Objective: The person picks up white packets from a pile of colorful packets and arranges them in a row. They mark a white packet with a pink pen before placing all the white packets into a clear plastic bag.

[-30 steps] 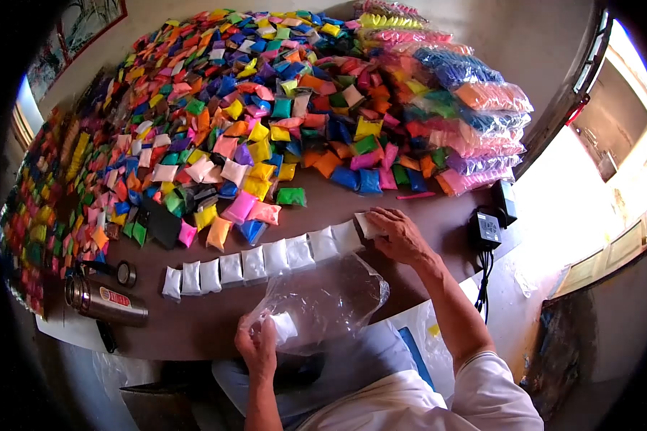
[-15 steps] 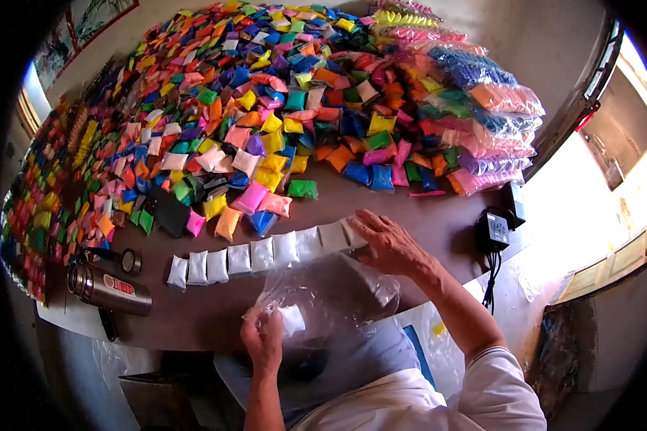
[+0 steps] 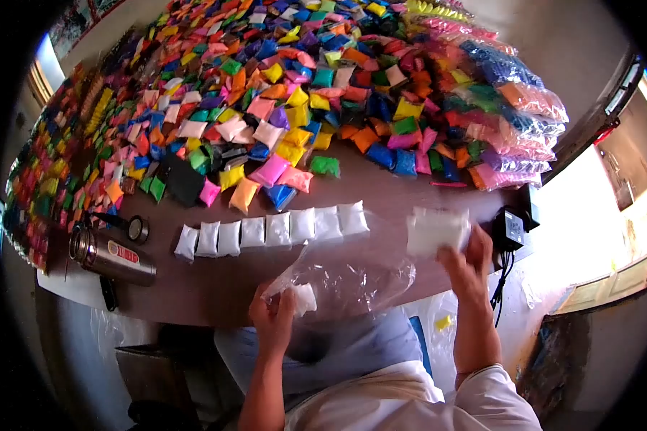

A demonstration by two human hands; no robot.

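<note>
Pinched in my left hand (image 3: 272,316) are the edge of a clear plastic bag (image 3: 352,276) and a small white packet (image 3: 305,299), which seems to be at or inside the bag's near end. My right hand (image 3: 469,267), blurred by motion, grips what looks like a white packet or a small stack of them (image 3: 438,231) above the table's right part. Beyond the bag, several white packets (image 3: 277,228) stand side by side in a slightly curved row. The bag lies spread between my hands, over the table's near edge.
A big heap of small coloured packets (image 3: 266,108) covers the table's far side. Filled clear bags (image 3: 525,100) are stacked at its right. A steel flask (image 3: 115,257) lies at left, near a round lid (image 3: 137,228). A black power adapter (image 3: 509,228) with cables sits at right.
My right hand has moved right from the row's right end, now with white packet material in it. My left hand still holds the bag and packet. The whole view has shifted somewhat.
</note>
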